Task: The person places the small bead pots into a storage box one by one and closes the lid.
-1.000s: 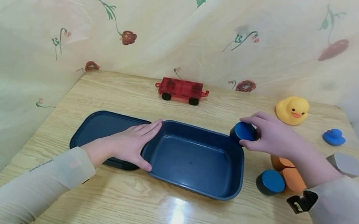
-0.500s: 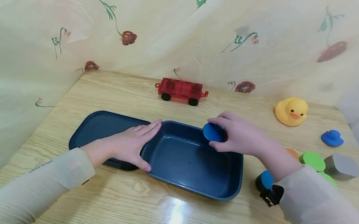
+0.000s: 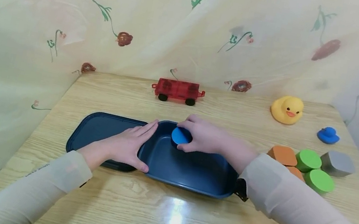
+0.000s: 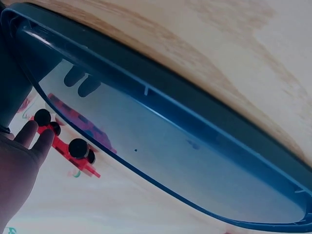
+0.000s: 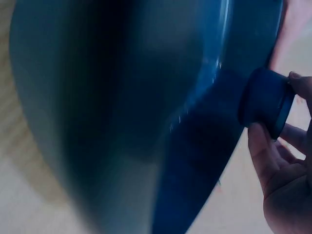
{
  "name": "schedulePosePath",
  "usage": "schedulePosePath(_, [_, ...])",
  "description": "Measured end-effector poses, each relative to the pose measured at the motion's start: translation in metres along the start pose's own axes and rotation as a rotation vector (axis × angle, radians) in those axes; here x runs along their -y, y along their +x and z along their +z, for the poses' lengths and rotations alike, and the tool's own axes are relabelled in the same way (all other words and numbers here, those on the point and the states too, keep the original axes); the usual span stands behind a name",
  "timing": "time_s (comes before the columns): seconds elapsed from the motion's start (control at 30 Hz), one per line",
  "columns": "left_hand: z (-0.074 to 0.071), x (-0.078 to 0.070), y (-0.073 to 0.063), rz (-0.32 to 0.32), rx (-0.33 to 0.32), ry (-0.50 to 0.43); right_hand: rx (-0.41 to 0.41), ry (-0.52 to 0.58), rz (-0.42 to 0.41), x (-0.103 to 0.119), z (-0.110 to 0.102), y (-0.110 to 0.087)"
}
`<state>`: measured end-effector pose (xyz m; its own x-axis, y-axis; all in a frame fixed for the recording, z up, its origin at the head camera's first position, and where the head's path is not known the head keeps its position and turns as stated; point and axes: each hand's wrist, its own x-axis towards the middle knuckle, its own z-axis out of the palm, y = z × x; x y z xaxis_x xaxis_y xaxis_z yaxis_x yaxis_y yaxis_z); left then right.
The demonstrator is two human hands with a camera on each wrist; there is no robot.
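Observation:
My right hand [image 3: 205, 136] pinches a blue cylindrical block [image 3: 180, 136] between thumb and fingers. It holds the block over the far left part of a dark blue rectangular container [image 3: 194, 172]. In the right wrist view, the block [image 5: 265, 100] overlaps the container's wall, and thumb and fingers grip its sides. Fingers fairly straight and thumb spread, my left hand [image 3: 128, 147] rests at the container's left rim. Beneath its wrist lies a flat dark lid [image 3: 100, 130], which partly hides behind the hand. The left wrist view shows the lid's glossy surface [image 4: 161, 151] reflecting fingers and a red toy.
A red toy wagon [image 3: 177, 91] stands behind the container. At the back right are a yellow duck [image 3: 287, 109] and a small blue duck [image 3: 328, 135]. Orange blocks [image 3: 283, 155], green blocks [image 3: 319, 180] and a grey block [image 3: 337, 164] cluster on the right, partly behind the right sleeve.
My right hand has carried the blue block leftward from the container's far right corner to its far left part. The left hand keeps its place at the rim.

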<state>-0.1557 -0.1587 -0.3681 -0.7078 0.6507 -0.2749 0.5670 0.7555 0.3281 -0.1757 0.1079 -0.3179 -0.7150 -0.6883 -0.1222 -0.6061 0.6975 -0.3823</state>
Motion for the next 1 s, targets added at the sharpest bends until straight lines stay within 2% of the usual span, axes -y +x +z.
schedulePosePath(0.2, [-0.001, -0.003, 0.000, 0.013, -0.008, -0.007, 0.032, -0.012, 0.037, 0.007, 0.012, 0.002])
schedulePosePath(0.33, [-0.001, -0.003, -0.001, 0.009, -0.001, -0.013, 0.042, -0.011, 0.094, 0.011, 0.020, 0.006])
schedulePosePath(0.43, [-0.001, -0.002, -0.001, 0.004, 0.002, -0.017, 0.048, 0.018, 0.148, 0.014, 0.027, 0.011])
schedulePosePath(0.63, [-0.001, -0.002, -0.001, -0.001, 0.003, -0.020, 0.007, 0.099, 0.212, 0.013, 0.039, 0.015])
schedulePosePath(0.83, [-0.002, -0.004, -0.002, 0.007, -0.003, -0.026, -0.026, 0.128, 0.223, 0.009, 0.050, 0.016])
schedulePosePath(1.0, [0.000, -0.003, -0.002, 0.011, -0.014, -0.021, -0.054, 0.141, 0.190, 0.007, 0.054, 0.018])
